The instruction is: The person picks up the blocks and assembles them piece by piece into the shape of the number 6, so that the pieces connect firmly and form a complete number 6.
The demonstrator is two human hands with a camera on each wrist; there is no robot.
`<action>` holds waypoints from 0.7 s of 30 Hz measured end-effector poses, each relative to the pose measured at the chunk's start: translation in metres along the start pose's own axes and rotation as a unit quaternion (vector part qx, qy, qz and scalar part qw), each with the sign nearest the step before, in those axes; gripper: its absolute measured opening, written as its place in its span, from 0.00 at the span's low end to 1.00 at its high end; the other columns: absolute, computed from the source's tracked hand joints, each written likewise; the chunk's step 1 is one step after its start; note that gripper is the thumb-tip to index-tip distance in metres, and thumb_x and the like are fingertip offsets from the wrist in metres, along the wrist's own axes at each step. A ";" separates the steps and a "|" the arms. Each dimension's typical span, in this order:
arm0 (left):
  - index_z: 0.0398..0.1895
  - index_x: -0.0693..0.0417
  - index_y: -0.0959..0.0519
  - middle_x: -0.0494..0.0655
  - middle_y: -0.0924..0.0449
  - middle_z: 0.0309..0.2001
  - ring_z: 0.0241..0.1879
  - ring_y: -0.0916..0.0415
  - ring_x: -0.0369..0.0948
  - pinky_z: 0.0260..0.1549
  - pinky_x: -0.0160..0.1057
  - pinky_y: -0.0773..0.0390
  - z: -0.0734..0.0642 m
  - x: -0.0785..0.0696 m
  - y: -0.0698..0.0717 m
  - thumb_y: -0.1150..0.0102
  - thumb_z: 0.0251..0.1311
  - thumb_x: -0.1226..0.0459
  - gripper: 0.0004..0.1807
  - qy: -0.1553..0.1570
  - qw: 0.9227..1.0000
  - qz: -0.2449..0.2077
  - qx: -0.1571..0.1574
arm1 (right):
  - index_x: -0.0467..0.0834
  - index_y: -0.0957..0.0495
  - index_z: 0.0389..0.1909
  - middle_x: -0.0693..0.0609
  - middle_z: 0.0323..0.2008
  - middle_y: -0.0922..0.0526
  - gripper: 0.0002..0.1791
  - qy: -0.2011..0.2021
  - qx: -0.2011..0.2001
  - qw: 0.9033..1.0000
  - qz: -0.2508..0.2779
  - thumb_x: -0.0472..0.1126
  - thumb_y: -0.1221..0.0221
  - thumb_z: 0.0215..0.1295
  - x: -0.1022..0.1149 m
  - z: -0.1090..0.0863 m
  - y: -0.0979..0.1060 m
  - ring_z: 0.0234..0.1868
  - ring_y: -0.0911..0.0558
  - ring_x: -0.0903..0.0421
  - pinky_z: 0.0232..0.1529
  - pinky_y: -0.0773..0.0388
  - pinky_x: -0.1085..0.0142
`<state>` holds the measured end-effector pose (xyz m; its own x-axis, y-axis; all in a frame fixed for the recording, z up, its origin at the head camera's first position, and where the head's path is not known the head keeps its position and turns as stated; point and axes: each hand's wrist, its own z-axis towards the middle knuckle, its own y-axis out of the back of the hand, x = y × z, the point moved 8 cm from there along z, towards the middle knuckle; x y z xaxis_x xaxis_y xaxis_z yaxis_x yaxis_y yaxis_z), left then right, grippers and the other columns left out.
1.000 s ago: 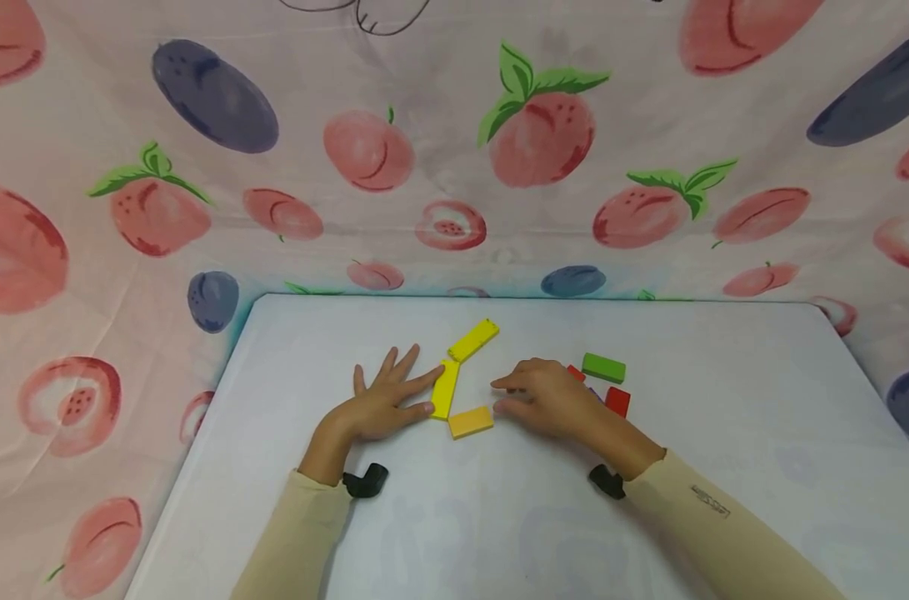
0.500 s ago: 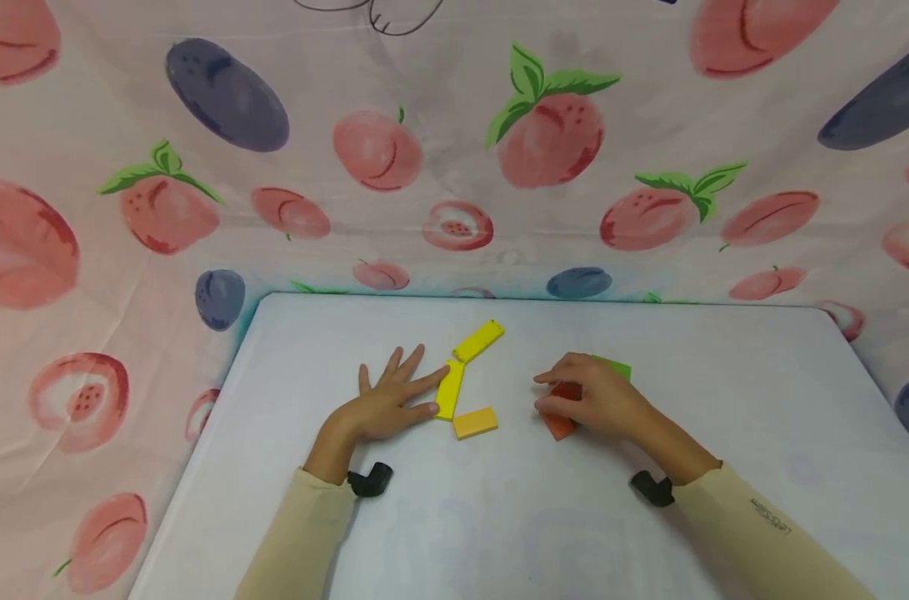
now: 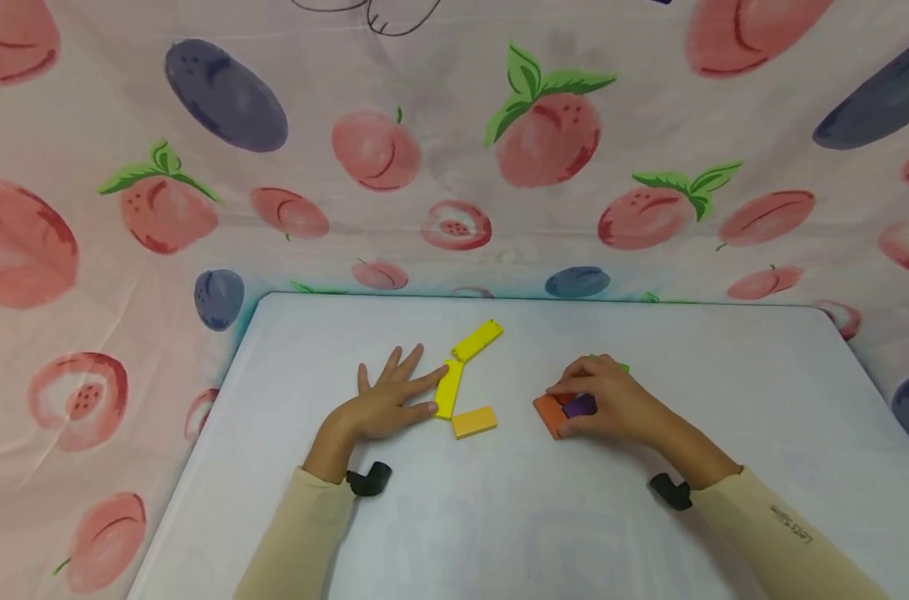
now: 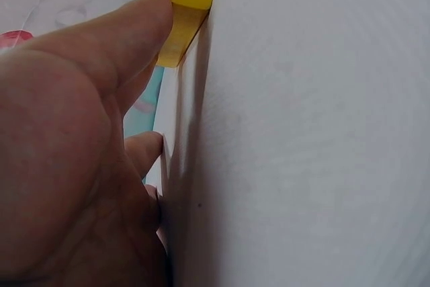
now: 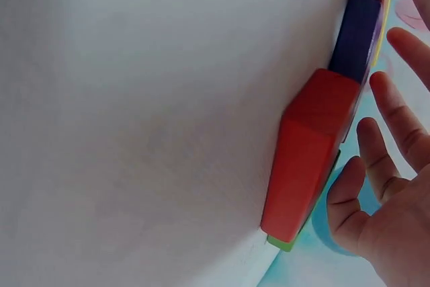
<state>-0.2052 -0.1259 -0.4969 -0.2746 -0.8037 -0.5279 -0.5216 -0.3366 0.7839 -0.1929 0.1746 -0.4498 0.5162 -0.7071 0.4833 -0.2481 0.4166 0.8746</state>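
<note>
Your left hand (image 3: 382,406), spread, touches a long yellow rectangular block (image 3: 448,390). To its right, your right hand (image 3: 615,402) bends over an orange rectangular block (image 3: 551,415); I can't tell whether it grips. A second yellow bar (image 3: 478,340) beyond and a short amber block (image 3: 474,422) nearer look placed; farther right, a purple block (image 3: 580,406), red block (image 5: 302,159) and green block (image 5: 280,242), partly hand-covered, seem left.

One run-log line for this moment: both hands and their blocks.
left hand: touching middle yellow block | right hand: at orange block, grip unclear | purple block: near orange block
</note>
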 end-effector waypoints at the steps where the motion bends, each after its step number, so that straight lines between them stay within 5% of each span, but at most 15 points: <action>1: 0.80 0.23 0.46 0.43 0.71 0.85 0.83 0.81 0.52 0.67 0.75 0.83 0.000 0.000 0.000 0.50 0.73 0.41 0.34 0.000 1.000 0.001 0.000 | 0.54 0.12 0.53 0.56 0.50 0.20 0.28 -0.003 0.003 1.000 -0.004 0.54 0.21 0.48 -0.001 0.000 -0.001 0.54 0.27 0.52 0.50 0.24 0.56; 21: 0.80 0.23 0.46 0.42 0.72 0.84 0.82 0.82 0.52 0.67 0.75 0.83 0.001 0.001 -0.001 0.51 0.73 0.41 0.34 -0.004 1.000 -0.003 -0.002 | 0.63 0.14 0.55 0.56 0.52 0.22 0.31 -0.022 0.046 0.996 -0.077 0.58 0.21 0.45 0.009 0.006 -0.012 0.56 0.31 0.51 0.51 0.30 0.54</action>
<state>-0.2063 -0.1260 -0.4984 -0.2780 -0.7977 -0.5352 -0.5207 -0.3430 0.7818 -0.1903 0.1597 -0.4558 0.5174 -0.7837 0.3436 -0.2442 0.2496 0.9371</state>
